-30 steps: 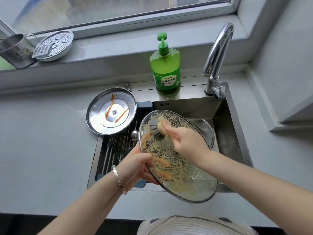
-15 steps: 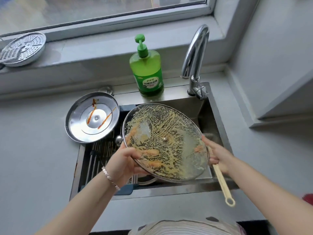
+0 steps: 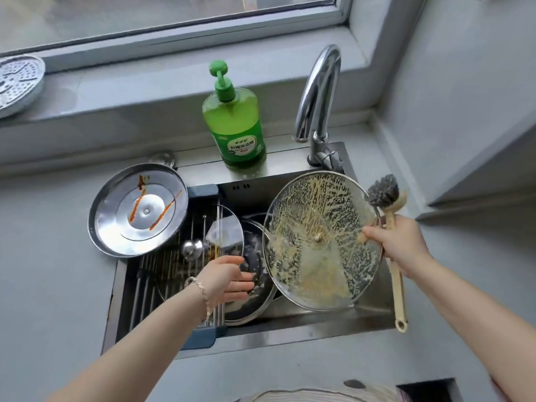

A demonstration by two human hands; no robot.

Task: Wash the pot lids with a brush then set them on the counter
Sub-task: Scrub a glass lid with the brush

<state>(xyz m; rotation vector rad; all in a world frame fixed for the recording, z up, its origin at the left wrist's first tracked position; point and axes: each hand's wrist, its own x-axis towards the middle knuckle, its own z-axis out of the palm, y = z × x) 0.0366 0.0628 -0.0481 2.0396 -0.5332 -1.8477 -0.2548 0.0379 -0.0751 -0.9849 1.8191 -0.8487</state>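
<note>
The soapy glass lid (image 3: 319, 245) stands tilted over the right half of the sink (image 3: 304, 323), with its underside facing up. The right hand (image 3: 403, 245) pinches its right rim, thumb on the glass. The same hand's fingers are curled round the brush (image 3: 396, 288), bristles up, beside the rim. The left hand (image 3: 223, 278) hovers just left of the lid, apart from it, with fingers straight and loosely spread, holding nothing. A dark lid (image 3: 246, 309) lies below it. A sauce-streaked steel lid (image 3: 137, 213) rests on the sink's left edge.
</note>
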